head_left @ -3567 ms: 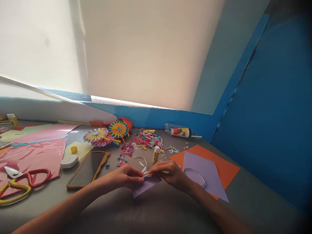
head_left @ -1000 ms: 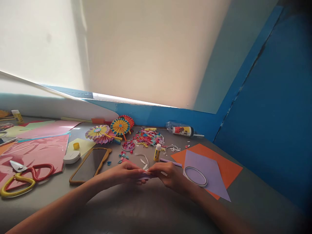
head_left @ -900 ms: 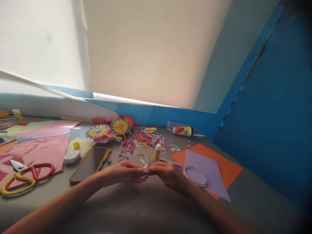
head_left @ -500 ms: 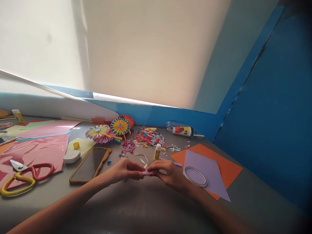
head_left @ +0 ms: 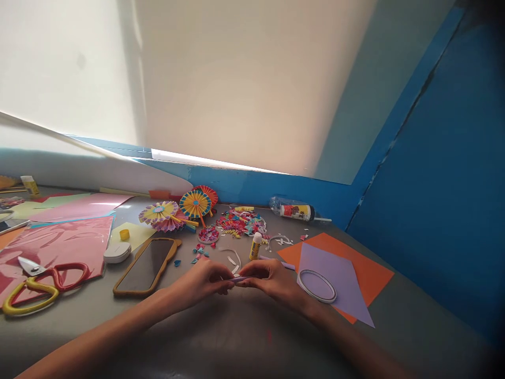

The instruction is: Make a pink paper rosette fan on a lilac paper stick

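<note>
- Nearest, the left hand (head_left: 201,287) and right hand (head_left: 272,280) meet above the grey table (head_left: 398,310), with the wrists apart and the fingers bent inward.
- A narrow lilac paper strip (head_left: 240,279) sits between them, its ends pinched tightly between thumbs and fingertips; the fine fold or curl of the paper is too small to make out.
- Just right of the right hand, a thin white paper ring (head_left: 316,286) lies on a matte lilac sheet (head_left: 339,268), which overlaps a larger orange sheet (head_left: 366,279).
- Left of the left hand lies a phone (head_left: 145,267) in a tan, eared case, with a rounded white plastic box (head_left: 117,252) just beyond it.
- Further left, scissors (head_left: 39,290) with looped red-and-yellow handles rest on a glossy pink sheet (head_left: 59,242).
- Beyond the hands, a yellow glue stick (head_left: 255,246) stands upright among curled white paper strips (head_left: 232,258).
- Further on, pleated paper rosettes (head_left: 195,205) with radiating yellow, blue and pink folds sit beside a heap of colourful paper scraps (head_left: 240,222).
- At the far edge, a clear plastic bottle (head_left: 292,211) lies on its side against the glossy blue wall (head_left: 414,158).
</note>
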The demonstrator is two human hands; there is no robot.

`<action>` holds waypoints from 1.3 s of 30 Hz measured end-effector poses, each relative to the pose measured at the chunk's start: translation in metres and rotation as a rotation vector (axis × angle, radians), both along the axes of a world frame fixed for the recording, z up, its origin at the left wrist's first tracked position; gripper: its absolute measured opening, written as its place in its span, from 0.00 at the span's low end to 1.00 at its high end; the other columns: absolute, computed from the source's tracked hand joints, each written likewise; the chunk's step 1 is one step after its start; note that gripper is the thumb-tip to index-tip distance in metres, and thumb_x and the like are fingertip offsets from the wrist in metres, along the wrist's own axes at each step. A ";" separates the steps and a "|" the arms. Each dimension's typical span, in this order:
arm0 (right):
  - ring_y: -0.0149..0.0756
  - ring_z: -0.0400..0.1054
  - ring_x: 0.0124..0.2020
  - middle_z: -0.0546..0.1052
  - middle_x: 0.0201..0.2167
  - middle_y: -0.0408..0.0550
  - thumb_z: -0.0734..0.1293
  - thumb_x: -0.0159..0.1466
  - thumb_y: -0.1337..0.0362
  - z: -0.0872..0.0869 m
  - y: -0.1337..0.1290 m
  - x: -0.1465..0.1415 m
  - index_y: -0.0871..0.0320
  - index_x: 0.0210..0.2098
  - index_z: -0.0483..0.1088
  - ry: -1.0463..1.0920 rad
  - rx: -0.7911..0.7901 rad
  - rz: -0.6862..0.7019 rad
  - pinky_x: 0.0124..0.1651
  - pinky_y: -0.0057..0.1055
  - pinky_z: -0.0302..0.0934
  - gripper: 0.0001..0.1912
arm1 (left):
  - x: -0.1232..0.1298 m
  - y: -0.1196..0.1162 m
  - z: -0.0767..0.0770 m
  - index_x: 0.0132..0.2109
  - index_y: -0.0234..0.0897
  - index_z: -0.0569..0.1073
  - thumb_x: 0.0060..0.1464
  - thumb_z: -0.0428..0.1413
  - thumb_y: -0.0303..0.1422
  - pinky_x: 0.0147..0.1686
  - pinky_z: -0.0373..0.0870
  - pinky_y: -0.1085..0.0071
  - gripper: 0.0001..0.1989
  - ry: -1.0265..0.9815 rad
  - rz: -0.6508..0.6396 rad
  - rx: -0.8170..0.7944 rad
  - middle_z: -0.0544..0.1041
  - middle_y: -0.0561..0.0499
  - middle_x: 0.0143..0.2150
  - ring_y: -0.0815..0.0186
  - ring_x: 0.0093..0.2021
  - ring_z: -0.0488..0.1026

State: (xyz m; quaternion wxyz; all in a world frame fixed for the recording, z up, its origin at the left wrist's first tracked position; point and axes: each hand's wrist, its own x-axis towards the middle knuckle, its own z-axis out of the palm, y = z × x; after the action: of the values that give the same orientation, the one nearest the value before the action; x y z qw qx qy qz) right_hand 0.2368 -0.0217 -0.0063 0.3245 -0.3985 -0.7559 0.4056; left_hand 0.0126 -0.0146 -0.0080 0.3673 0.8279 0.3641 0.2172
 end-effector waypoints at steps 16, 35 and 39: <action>0.38 0.72 0.40 0.78 0.40 0.46 0.66 0.64 0.61 0.002 0.006 0.013 0.51 0.44 0.75 -0.004 0.458 0.010 0.45 0.34 0.66 0.10 | -0.004 0.011 0.001 0.40 0.32 0.76 0.54 0.56 0.47 0.37 0.71 0.70 0.20 -0.376 0.077 -0.221 0.78 0.48 0.32 0.63 0.35 0.75; 0.38 0.75 0.34 0.80 0.32 0.49 0.69 0.59 0.51 0.001 0.005 0.000 0.58 0.39 0.78 0.224 -0.075 -0.111 0.41 0.36 0.70 0.18 | 0.010 0.001 -0.006 0.44 0.32 0.78 0.54 0.57 0.46 0.42 0.74 0.65 0.21 -0.426 0.059 -0.234 0.81 0.44 0.36 0.58 0.39 0.78; 0.39 0.75 0.36 0.80 0.33 0.48 0.69 0.59 0.52 0.001 0.003 -0.004 0.57 0.38 0.77 0.248 -0.060 -0.109 0.42 0.35 0.70 0.15 | 0.013 0.001 -0.005 0.41 0.32 0.77 0.55 0.54 0.47 0.35 0.74 0.68 0.21 -0.372 0.042 -0.214 0.80 0.45 0.34 0.61 0.34 0.77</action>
State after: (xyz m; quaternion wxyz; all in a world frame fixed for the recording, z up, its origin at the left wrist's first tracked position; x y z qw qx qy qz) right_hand 0.2331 -0.0189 -0.0056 0.4251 -0.3954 -0.6748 0.4557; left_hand 0.0257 -0.0136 -0.0131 0.5096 0.7220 0.3280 0.3339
